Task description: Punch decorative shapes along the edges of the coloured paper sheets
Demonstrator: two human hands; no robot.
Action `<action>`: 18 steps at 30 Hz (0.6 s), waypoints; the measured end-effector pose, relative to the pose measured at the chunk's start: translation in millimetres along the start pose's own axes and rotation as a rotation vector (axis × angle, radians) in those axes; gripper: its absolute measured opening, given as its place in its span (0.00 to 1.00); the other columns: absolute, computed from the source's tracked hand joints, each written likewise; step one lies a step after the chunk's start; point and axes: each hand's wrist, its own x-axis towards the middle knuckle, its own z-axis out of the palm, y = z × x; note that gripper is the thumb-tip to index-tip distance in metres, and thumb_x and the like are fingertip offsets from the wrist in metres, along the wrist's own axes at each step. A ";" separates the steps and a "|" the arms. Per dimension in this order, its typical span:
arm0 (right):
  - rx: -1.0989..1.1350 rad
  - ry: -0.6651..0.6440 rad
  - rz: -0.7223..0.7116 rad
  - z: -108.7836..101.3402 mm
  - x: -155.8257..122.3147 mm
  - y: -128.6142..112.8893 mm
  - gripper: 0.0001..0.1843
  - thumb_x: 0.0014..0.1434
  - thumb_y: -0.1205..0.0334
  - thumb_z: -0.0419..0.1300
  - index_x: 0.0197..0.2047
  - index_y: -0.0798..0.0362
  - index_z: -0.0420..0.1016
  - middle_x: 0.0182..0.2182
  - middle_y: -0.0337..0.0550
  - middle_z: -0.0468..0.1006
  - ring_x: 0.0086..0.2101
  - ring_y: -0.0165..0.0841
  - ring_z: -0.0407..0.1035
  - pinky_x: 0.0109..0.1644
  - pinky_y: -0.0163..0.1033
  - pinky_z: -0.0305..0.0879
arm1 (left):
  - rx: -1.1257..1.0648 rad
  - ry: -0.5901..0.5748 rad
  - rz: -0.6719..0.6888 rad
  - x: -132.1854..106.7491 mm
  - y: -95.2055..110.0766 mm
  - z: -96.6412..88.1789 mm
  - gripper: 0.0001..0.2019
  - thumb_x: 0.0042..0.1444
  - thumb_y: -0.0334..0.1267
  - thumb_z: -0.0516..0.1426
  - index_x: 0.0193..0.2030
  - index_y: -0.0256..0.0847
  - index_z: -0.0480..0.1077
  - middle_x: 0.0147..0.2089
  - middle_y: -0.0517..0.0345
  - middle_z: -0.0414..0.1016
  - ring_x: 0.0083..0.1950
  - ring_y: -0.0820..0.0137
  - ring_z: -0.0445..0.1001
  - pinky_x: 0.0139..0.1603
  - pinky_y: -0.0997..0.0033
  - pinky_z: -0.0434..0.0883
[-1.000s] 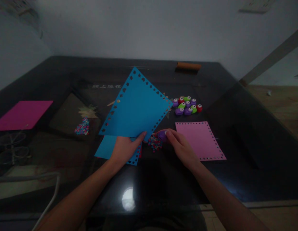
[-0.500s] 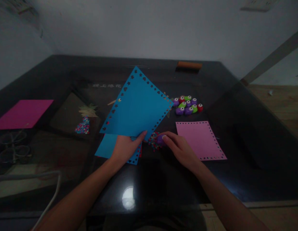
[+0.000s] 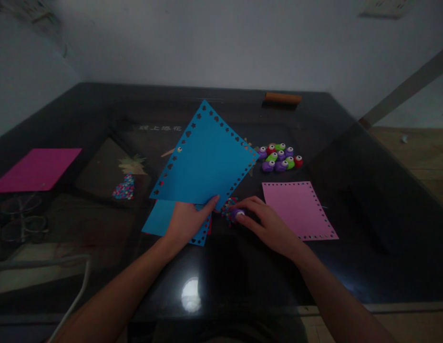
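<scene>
My left hand [image 3: 194, 216] pinches the near corner of a blue paper sheet [image 3: 205, 157], thumb on top and fingers hidden beneath. Small shapes are cut out along the sheet's edges, and it is raised above the table. A second blue sheet [image 3: 159, 216] with punched edges lies under that hand, with a bit of red below it. In my right hand [image 3: 266, 221] is a small purple craft punch [image 3: 236, 214], gripped between thumb and fingers. The punch is just right of the held sheet's near corner, over a pile of coloured paper bits [image 3: 227, 206].
Several purple, green and red craft punches [image 3: 280, 156] stand grouped at the back right. A pink punched sheet [image 3: 296, 209] lies to the right, a magenta sheet [image 3: 38, 169] far left. Another confetti pile [image 3: 124, 187] and a brown roll [image 3: 283, 98] are on the dark table [image 3: 228, 281].
The purple punch has turned in my right hand, so its white part now shows near the thumb. My right fingers have shifted on it. The left hand and blue sheet stay nearly still.
</scene>
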 end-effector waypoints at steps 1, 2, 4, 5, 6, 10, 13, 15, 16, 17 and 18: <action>-0.002 -0.012 0.000 -0.3 0.2 0.4 0.13 0.62 0.54 0.55 0.47 0.49 0.73 0.43 0.48 0.73 0.45 0.38 0.68 0.51 0.48 0.63 | 0.003 0.003 -0.001 0.0 0.0 0.0 0.16 0.54 0.45 0.55 0.47 0.42 0.73 0.38 0.51 0.81 0.51 0.56 0.75 0.58 0.52 0.65; -0.002 -0.020 -0.004 -0.5 0.3 0.9 0.13 0.62 0.54 0.55 0.47 0.49 0.73 0.43 0.48 0.72 0.45 0.38 0.68 0.51 0.48 0.63 | 0.005 0.003 -0.001 0.0 0.0 0.1 0.16 0.54 0.45 0.55 0.47 0.43 0.73 0.38 0.51 0.81 0.51 0.56 0.75 0.58 0.52 0.65; 0.000 -0.027 -0.014 -1.0 0.4 1.9 0.13 0.62 0.54 0.55 0.48 0.48 0.73 0.44 0.48 0.72 0.45 0.38 0.68 0.52 0.48 0.62 | 0.005 -0.002 -0.001 0.0 -0.4 0.4 0.16 0.54 0.46 0.56 0.47 0.43 0.73 0.38 0.51 0.81 0.51 0.57 0.75 0.57 0.52 0.66; -0.003 -0.032 -0.019 -1.3 0.3 2.3 0.13 0.62 0.54 0.56 0.48 0.48 0.73 0.44 0.47 0.72 0.46 0.38 0.68 0.52 0.49 0.62 | 0.003 -0.007 -0.003 0.1 -0.6 0.5 0.16 0.54 0.46 0.56 0.47 0.43 0.73 0.38 0.51 0.81 0.51 0.57 0.75 0.57 0.52 0.66; -0.008 -0.040 -0.022 -1.6 0.2 2.7 0.13 0.62 0.54 0.56 0.48 0.48 0.73 0.44 0.48 0.72 0.46 0.38 0.67 0.52 0.49 0.62 | 0.002 -0.011 -0.006 0.1 -0.9 0.6 0.16 0.54 0.46 0.55 0.46 0.43 0.73 0.38 0.51 0.81 0.51 0.57 0.75 0.56 0.53 0.67; -0.012 -0.043 -0.028 -3.2 -0.6 2.7 0.14 0.60 0.55 0.58 0.48 0.49 0.73 0.44 0.48 0.73 0.46 0.38 0.68 0.51 0.48 0.63 | 0.004 -0.011 -0.005 0.3 -1.2 0.7 0.16 0.54 0.46 0.55 0.46 0.42 0.73 0.38 0.50 0.81 0.51 0.56 0.75 0.56 0.52 0.66; 0.008 -0.023 -0.019 -4.6 -0.7 2.4 0.14 0.59 0.55 0.59 0.48 0.47 0.72 0.44 0.47 0.74 0.45 0.39 0.68 0.50 0.48 0.63 | -0.001 -0.008 0.008 0.4 -0.3 0.4 0.17 0.54 0.46 0.55 0.46 0.42 0.72 0.39 0.50 0.81 0.52 0.56 0.74 0.57 0.52 0.66; 0.015 -0.030 -0.007 -5.4 -0.6 2.4 0.14 0.58 0.55 0.60 0.48 0.47 0.73 0.43 0.47 0.74 0.45 0.39 0.68 0.50 0.48 0.63 | -0.004 -0.008 0.003 0.2 0.5 0.2 0.17 0.54 0.46 0.55 0.47 0.42 0.72 0.40 0.50 0.81 0.53 0.57 0.74 0.58 0.52 0.66; 0.027 -0.030 0.000 -5.9 -0.5 2.4 0.15 0.58 0.55 0.60 0.48 0.48 0.73 0.43 0.47 0.75 0.45 0.39 0.68 0.50 0.48 0.63 | -0.006 -0.011 0.001 0.0 0.8 0.2 0.17 0.54 0.46 0.55 0.47 0.42 0.72 0.40 0.50 0.81 0.53 0.57 0.74 0.58 0.53 0.66; 0.051 -0.026 0.010 -6.4 -0.4 2.3 0.15 0.58 0.54 0.60 0.48 0.48 0.73 0.43 0.46 0.75 0.44 0.39 0.69 0.50 0.48 0.63 | -0.009 -0.011 -0.001 -0.2 1.0 0.3 0.17 0.54 0.45 0.55 0.47 0.42 0.72 0.40 0.50 0.81 0.53 0.57 0.74 0.57 0.53 0.66; 0.091 -0.016 0.021 -7.0 -0.2 2.1 0.14 0.59 0.54 0.59 0.48 0.48 0.73 0.43 0.46 0.76 0.44 0.39 0.69 0.50 0.47 0.62 | -0.011 -0.011 -0.001 -0.4 0.9 0.4 0.17 0.54 0.45 0.55 0.48 0.42 0.72 0.41 0.50 0.81 0.53 0.57 0.74 0.57 0.54 0.66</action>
